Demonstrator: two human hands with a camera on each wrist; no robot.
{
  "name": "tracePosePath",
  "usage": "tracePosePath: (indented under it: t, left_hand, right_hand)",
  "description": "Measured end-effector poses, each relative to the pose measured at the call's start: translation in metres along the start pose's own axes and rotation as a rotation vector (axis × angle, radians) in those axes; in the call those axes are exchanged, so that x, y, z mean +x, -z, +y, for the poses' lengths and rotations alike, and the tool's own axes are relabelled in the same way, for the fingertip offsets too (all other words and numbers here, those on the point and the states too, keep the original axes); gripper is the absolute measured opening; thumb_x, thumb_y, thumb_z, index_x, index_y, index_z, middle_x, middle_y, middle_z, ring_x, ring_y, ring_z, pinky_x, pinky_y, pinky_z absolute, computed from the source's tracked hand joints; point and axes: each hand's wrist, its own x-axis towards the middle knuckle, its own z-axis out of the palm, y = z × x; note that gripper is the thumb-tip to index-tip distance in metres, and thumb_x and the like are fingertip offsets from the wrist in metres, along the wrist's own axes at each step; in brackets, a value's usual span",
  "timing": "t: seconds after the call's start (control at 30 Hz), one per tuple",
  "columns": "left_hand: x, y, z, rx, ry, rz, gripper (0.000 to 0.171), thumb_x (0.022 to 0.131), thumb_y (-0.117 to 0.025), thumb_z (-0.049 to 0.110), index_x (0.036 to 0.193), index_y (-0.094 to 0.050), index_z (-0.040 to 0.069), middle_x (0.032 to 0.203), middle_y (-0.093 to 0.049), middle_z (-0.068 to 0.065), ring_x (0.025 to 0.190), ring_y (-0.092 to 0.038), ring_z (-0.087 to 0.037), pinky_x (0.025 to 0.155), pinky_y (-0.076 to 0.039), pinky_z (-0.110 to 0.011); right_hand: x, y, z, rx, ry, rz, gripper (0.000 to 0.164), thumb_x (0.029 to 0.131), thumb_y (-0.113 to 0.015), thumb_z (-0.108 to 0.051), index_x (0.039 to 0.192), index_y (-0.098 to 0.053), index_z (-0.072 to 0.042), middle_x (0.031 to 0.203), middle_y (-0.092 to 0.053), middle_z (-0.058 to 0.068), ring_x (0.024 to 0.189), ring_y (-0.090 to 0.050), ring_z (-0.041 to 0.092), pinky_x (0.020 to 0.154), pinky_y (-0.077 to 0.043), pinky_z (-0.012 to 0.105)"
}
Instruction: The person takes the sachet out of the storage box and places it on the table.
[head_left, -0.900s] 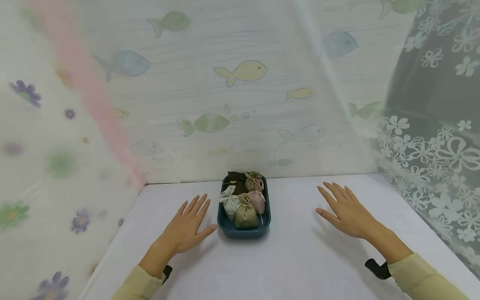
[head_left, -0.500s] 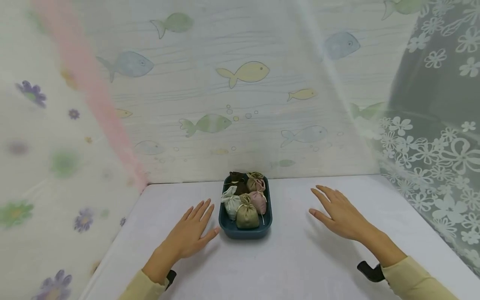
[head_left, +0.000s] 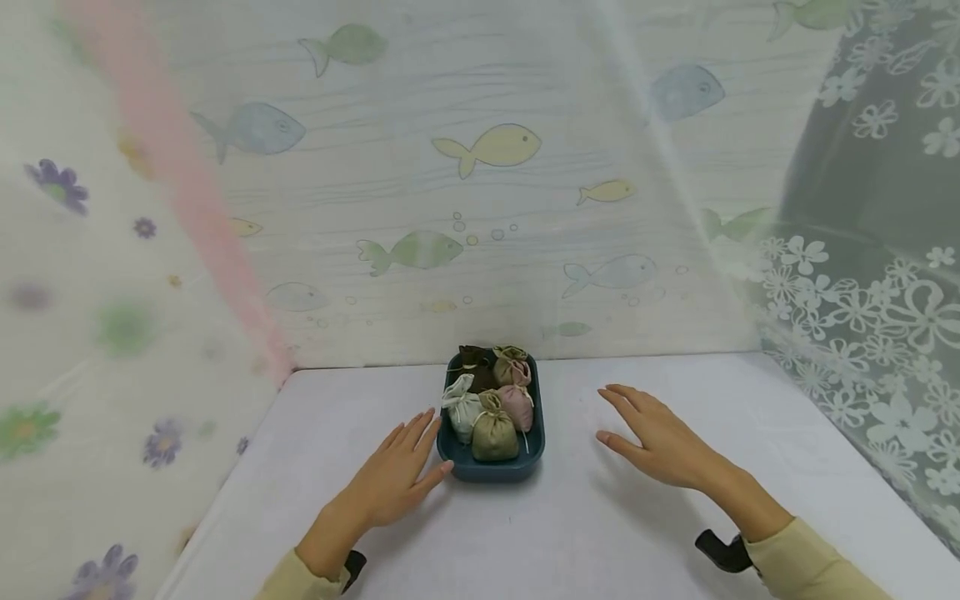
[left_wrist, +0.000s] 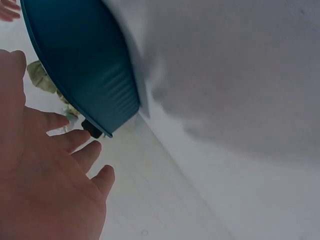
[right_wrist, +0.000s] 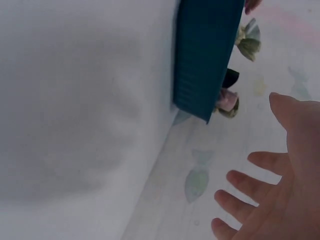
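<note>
Dark blue tray (head_left: 491, 472) on white table (head_left: 577, 533), five drawstring pouches (head_left: 495, 439) inside. My left hand (head_left: 393, 477) hovers near its left side, right hand (head_left: 663, 442) farther off; fingers (right_wrist: 235, 206) apart, holding nothing. Low, even approach seems steadiest.

Left sleeve (head_left: 296, 581): I see plain pale yellow-beige cloth, ending short of the hand.
Right sleeve (head_left: 810, 565): matching cloth on my feed, softly creased.
Left wrist piece (head_left: 356, 567): black; I get only a small part beside the cloth.
Right wrist piece (head_left: 722, 552): black, bent like an elbow, its end rounded.
Left hand (head_left: 397, 479), right hand (head_left: 663, 437): both bare.
</note>
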Motion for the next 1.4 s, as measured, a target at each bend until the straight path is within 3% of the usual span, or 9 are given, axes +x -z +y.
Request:
tracePosePath:
  t: [0.13, 0.67, 1.1, 1.4]
  left_hand:
    - [0.002, -0.002, 0.006, -0.02, 0.015, -0.002, 0.08, 0.108, -0.041, 0.055, 0.161, -0.023, -0.001, 0.17, -0.017, -0.016, 0.156, -0.018, -0.031, 0.125, -0.019, -0.053]
    - [0.011, -0.02, 0.006, -0.071, 0.031, -0.031, 0.088, 0.107, -0.035, 0.061, 0.161, -0.015, -0.006, 0.169, -0.012, -0.023, 0.156, -0.014, -0.037, 0.125, -0.019, -0.053]
    - [0.017, -0.024, 0.002, -0.035, 0.004, -0.03, 0.09, 0.107, -0.025, 0.064, 0.16, -0.011, -0.008, 0.169, -0.007, -0.024, 0.157, -0.011, -0.038, 0.125, -0.018, -0.052]
    - [0.015, -0.019, 0.007, -0.043, -0.007, -0.023, 0.087, 0.108, -0.029, 0.06, 0.159, -0.017, -0.011, 0.168, -0.01, -0.026, 0.156, -0.014, -0.041, 0.123, -0.02, -0.056]
  right_hand:
    - [0.006, -0.003, -0.006, 0.034, 0.0, -0.016, 0.066, 0.105, -0.058, -0.045, 0.153, -0.042, -0.003, 0.155, -0.044, 0.019, 0.142, -0.042, 0.043, 0.112, -0.036, 0.064]
    - [0.035, -0.018, -0.028, 0.16, -0.018, -0.109, 0.074, 0.105, -0.054, -0.051, 0.157, -0.037, -0.002, 0.16, -0.038, 0.019, 0.147, -0.037, 0.039, 0.114, -0.036, 0.061]
    - [0.062, -0.034, -0.037, 0.305, 0.016, -0.135, 0.066, 0.106, -0.057, -0.04, 0.153, -0.04, 0.003, 0.155, -0.043, 0.021, 0.143, -0.042, 0.04, 0.112, -0.039, 0.06]
    - [0.076, -0.053, -0.043, 0.377, 0.049, -0.11, 0.056, 0.105, -0.061, -0.027, 0.146, -0.047, 0.009, 0.143, -0.052, 0.025, 0.135, -0.05, 0.043, 0.107, -0.043, 0.06]
